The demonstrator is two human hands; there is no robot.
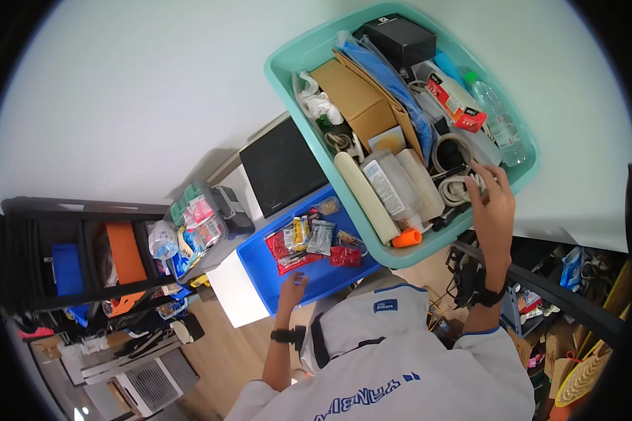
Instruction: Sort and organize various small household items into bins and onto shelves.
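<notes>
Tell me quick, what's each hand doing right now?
Left hand: at the blue tray edge, a small blue thing at its fingers; grip cannot be told.
Right hand: fingers open, reaching into the teal bin onto the coiled white cable, not gripping.

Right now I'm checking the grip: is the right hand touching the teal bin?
Touching. The head view shows the right hand draped over the near rim of the teal bin, fingers reaching inside onto the coiled cable.

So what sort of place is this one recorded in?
Probably a storeroom or workshop storage corner. A teal bin is packed with boxes, bottles and coiled cords, a blue tray holds small packets, and a dark shelf unit stands crammed with odds and ends.
</notes>
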